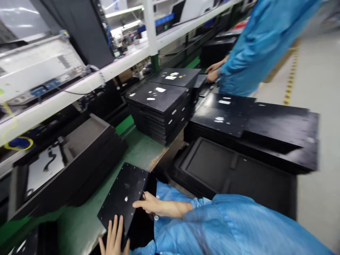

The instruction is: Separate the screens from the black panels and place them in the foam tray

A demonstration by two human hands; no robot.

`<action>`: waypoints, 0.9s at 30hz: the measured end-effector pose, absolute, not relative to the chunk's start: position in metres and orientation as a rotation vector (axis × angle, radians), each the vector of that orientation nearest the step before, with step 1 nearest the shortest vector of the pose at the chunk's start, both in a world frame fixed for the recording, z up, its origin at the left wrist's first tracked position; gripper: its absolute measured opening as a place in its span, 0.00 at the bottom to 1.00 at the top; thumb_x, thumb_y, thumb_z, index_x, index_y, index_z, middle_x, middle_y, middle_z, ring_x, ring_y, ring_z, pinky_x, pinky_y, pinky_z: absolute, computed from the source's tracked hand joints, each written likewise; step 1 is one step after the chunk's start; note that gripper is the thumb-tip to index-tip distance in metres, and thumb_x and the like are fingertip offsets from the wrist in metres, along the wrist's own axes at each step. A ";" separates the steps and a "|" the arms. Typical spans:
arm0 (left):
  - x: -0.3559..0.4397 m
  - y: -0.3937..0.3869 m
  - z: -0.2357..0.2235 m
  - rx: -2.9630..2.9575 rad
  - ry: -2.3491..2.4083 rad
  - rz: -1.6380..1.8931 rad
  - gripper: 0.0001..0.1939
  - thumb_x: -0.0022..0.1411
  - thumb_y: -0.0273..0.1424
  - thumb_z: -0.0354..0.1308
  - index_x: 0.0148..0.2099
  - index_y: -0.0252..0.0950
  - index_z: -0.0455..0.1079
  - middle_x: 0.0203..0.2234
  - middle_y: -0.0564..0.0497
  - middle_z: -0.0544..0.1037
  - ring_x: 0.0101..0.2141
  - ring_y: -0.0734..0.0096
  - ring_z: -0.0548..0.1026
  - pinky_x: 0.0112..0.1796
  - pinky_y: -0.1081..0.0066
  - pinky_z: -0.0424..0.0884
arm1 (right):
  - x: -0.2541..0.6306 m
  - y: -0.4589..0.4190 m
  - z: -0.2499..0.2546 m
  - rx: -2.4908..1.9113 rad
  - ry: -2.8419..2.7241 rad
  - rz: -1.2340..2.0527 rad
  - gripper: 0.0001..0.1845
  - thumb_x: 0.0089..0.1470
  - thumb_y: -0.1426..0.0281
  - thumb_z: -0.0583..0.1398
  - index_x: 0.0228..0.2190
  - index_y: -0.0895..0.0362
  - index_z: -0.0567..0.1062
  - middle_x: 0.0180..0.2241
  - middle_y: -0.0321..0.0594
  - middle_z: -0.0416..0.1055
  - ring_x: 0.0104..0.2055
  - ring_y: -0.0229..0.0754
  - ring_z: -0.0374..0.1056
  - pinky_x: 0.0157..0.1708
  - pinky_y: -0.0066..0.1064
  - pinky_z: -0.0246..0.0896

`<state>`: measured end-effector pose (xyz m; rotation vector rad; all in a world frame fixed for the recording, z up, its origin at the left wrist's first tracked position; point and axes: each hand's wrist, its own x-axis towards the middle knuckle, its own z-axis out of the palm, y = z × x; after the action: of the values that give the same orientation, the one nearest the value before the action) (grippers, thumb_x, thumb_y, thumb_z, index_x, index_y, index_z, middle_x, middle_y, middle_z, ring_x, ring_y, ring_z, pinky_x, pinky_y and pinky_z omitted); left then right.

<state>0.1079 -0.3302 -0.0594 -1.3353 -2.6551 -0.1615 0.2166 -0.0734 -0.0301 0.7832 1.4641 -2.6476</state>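
Observation:
A black metal panel [122, 198] with small holes and a white sticker lies tilted on the green bench [79, 219] near the bottom of the view. My left hand [114, 235] rests on its near edge, fingers stretched out flat and close together. My right hand [147, 205] reaches in from a blue sleeve and pinches the panel's right edge between thumb and fingers. Both my arms are in blue coat sleeves.
A tall stack of black panels [159, 106] stands mid-bench. Black moulded trays [239, 170] and more panels [265, 124] lie to the right. A black monitor housing [79, 156] sits at left under a white shelf rail [79, 85]. A co-worker in a blue coat [255, 46] handles panels at the back.

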 end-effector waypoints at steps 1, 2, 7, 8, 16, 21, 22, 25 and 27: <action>0.092 -0.319 -0.057 -1.399 -2.631 -0.181 0.34 0.77 0.32 0.49 0.81 0.59 0.57 0.75 0.51 0.68 0.73 0.47 0.67 0.74 0.30 0.46 | 0.219 -0.064 -0.032 0.762 1.513 -2.603 0.10 0.54 0.64 0.70 0.33 0.55 0.76 0.20 0.25 0.61 0.19 0.29 0.45 0.19 0.27 0.36; 0.076 -0.308 -0.057 -1.460 -2.605 -0.203 0.33 0.77 0.34 0.50 0.80 0.59 0.59 0.75 0.52 0.68 0.73 0.48 0.67 0.75 0.32 0.44 | 0.221 -0.055 -0.035 0.748 1.554 -2.557 0.10 0.55 0.63 0.70 0.32 0.56 0.77 0.22 0.27 0.65 0.19 0.30 0.47 0.18 0.27 0.37; 0.007 -0.261 -0.066 -1.701 -2.573 -0.298 0.31 0.73 0.49 0.57 0.74 0.53 0.71 0.71 0.48 0.74 0.71 0.40 0.70 0.73 0.29 0.52 | 0.236 -0.025 -0.053 0.739 1.729 -2.511 0.09 0.57 0.62 0.70 0.32 0.53 0.81 0.22 0.30 0.71 0.22 0.33 0.55 0.22 0.25 0.44; -0.002 -0.251 -0.065 -1.729 -2.578 -0.316 0.31 0.72 0.51 0.56 0.73 0.52 0.72 0.71 0.47 0.74 0.71 0.40 0.71 0.72 0.29 0.55 | 0.242 -0.020 -0.054 0.756 1.791 -2.511 0.08 0.57 0.62 0.70 0.33 0.53 0.81 0.22 0.29 0.70 0.23 0.33 0.56 0.23 0.25 0.46; -0.021 -0.134 -0.018 -1.616 -2.503 -0.444 0.35 0.77 0.54 0.46 0.67 0.35 0.77 0.68 0.36 0.75 0.66 0.40 0.74 0.65 0.45 0.72 | 0.305 0.016 -0.024 1.072 2.883 -1.918 0.11 0.68 0.74 0.56 0.50 0.53 0.72 0.42 0.38 0.73 0.40 0.40 0.68 0.42 0.31 0.63; -0.023 -0.082 -0.020 -1.422 -2.565 -0.430 0.35 0.79 0.52 0.45 0.67 0.31 0.75 0.62 0.32 0.79 0.59 0.37 0.77 0.56 0.45 0.75 | 0.321 0.014 -0.049 0.541 3.365 -1.251 0.21 0.79 0.64 0.51 0.64 0.47 0.77 0.40 0.40 0.74 0.41 0.42 0.69 0.43 0.32 0.65; -0.023 -0.079 -0.023 -1.401 -2.558 -0.434 0.35 0.78 0.52 0.45 0.66 0.31 0.77 0.60 0.31 0.80 0.58 0.37 0.77 0.55 0.46 0.75 | 0.322 0.008 -0.058 0.515 3.408 -1.137 0.22 0.79 0.63 0.53 0.65 0.47 0.77 0.36 0.39 0.73 0.39 0.43 0.69 0.42 0.33 0.65; -0.023 -0.079 -0.028 -1.373 -2.530 -0.459 0.35 0.78 0.52 0.46 0.64 0.30 0.78 0.57 0.31 0.80 0.55 0.39 0.76 0.55 0.49 0.74 | 0.319 -0.013 -0.080 0.605 3.350 -1.099 0.23 0.78 0.60 0.53 0.64 0.50 0.78 0.36 0.41 0.76 0.39 0.44 0.72 0.43 0.35 0.68; -0.020 -0.083 -0.027 -1.368 -2.534 -0.472 0.34 0.79 0.52 0.47 0.64 0.30 0.79 0.57 0.32 0.80 0.55 0.41 0.76 0.55 0.51 0.73 | 0.318 -0.026 -0.085 0.715 3.158 -1.262 0.25 0.78 0.57 0.53 0.67 0.52 0.74 0.47 0.45 0.81 0.46 0.46 0.76 0.48 0.37 0.71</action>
<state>-0.0199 -0.0831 -0.0275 -1.3685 -2.5342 -0.4725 0.3177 -0.0255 -0.0851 0.7153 3.1584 -1.2618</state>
